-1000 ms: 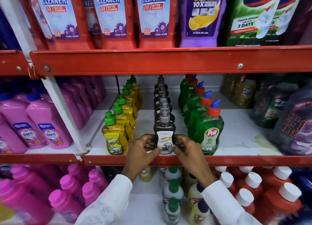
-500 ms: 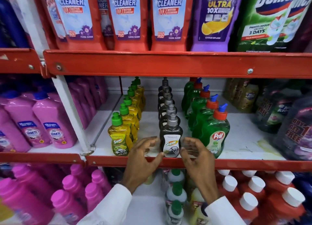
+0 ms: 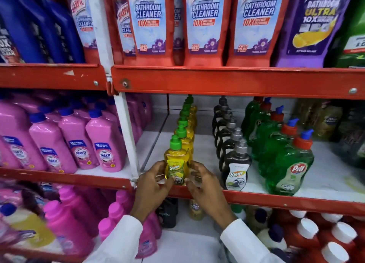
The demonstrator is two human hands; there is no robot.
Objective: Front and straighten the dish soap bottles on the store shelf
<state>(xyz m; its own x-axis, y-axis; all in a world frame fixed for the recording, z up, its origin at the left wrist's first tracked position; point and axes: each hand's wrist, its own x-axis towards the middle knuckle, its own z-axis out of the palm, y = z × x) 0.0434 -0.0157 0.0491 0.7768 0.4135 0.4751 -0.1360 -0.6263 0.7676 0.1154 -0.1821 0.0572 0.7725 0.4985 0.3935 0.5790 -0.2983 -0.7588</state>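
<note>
Red shelves (image 3: 237,81), white uprights (image 3: 126,136), bright bottles.

Yellow soap bottle (image 3: 176,164) with green cap and yellow-green label, framed by white sleeves (image 3: 122,237); same yellow and green repeated down the row behind (image 3: 187,122). Dark, near-black bottle (image 3: 237,164) with grey cap and white label, then a matching row (image 3: 225,120). Clear green bottle (image 3: 290,164) with orange-red collar, blue tip and red logo patch. Pink bottles (image 3: 102,142) with blue caps and blue-pink labels. Above, red pouches (image 3: 205,26) with pale blue panels, dark blue lettering, purple flowers; one purple pouch (image 3: 314,24) with a yellow splash. Below, red bottles (image 3: 308,233) with white caps.
</note>
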